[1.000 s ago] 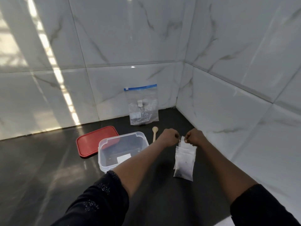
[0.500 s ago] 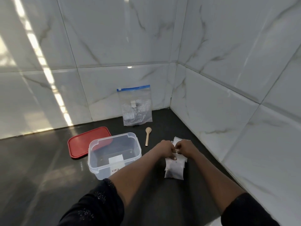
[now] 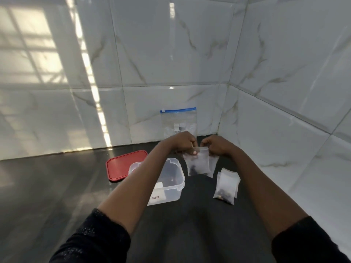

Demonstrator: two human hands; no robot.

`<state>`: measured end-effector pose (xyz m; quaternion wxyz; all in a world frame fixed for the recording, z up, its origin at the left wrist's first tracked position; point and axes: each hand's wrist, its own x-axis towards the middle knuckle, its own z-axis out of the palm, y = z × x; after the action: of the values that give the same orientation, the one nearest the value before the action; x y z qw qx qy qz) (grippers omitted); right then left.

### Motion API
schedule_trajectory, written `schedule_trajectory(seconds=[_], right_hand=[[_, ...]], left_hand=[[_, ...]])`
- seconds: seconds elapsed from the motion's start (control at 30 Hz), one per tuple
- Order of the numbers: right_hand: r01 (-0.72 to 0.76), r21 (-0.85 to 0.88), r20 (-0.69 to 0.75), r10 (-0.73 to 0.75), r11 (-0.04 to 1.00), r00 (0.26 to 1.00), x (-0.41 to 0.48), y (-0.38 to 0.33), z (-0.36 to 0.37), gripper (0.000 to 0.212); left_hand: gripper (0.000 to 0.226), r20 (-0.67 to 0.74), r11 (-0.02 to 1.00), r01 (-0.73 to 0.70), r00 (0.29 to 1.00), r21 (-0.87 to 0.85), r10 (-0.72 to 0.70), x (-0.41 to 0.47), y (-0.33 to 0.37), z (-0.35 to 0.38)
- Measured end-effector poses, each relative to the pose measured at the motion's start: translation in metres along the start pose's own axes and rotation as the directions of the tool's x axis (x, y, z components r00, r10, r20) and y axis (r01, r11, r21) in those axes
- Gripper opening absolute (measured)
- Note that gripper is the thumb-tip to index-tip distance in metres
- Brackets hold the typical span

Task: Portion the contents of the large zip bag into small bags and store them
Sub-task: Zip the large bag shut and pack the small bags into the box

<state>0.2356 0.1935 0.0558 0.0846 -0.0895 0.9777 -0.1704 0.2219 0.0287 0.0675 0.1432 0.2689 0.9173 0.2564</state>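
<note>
Small bag, clear with dark bits inside, top edge pinched by left grip and right grip

Streaming in from the left, throwing a bright window-grid patch and a narrow vertical stripe across glossy marble wall tiles. Glinting softly off the dark countertop. Bowing tile lines toward the edges; blurring slightly around the small bag.
</note>
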Motion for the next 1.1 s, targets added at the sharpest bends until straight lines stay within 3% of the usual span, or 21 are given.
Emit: schedule_trajectory(seconds=[0.23, 0.4, 0.7, 0.9, 1.0, 1.1], right_hand=[[0.097, 0.077, -0.135, -0.086, 0.992, 0.987, 0.013, -0.070, 0.002, 0.035], [0.119, 0.111, -0.089, -0.110, 0.987, 0.990, 0.024, -0.094, 0.030, 0.032], [0.110, -0.021, 0.105, -0.108, 0.994, 0.989, 0.045, -0.098, 0.085, 0.034], [0.113, -0.139, 0.229, -0.079, 0.984, 0.970, 0.057, -0.095, 0.105, 0.034], [0.113, -0.139, 0.193, -0.085, 0.984, 0.978, 0.059, -0.093, 0.113, 0.030], [0.133, -0.159, 0.032, -0.129, 0.978, 0.991, 0.059, -0.090, 0.116, 0.020]], left_hand=[[0.024, -0.161, 0.971, 0.209, 0.969, 0.115, -0.190, -0.044, -0.062, -0.050], [0.019, -0.048, 0.933, 0.360, 0.932, 0.019, -0.359, -0.063, -0.110, -0.033], [0.023, 0.041, 0.920, 0.321, 0.940, 0.224, -0.339, -0.058, -0.142, 0.018], [0.028, -0.006, 0.892, 0.350, 0.931, 0.287, -0.364, -0.049, -0.146, 0.029], [0.026, -0.067, 0.873, 0.378, 0.924, 0.309, -0.377, -0.046, -0.151, 0.033], [0.025, -0.192, 0.858, 0.421, 0.906, 0.295, -0.378, -0.044, -0.153, 0.029]])
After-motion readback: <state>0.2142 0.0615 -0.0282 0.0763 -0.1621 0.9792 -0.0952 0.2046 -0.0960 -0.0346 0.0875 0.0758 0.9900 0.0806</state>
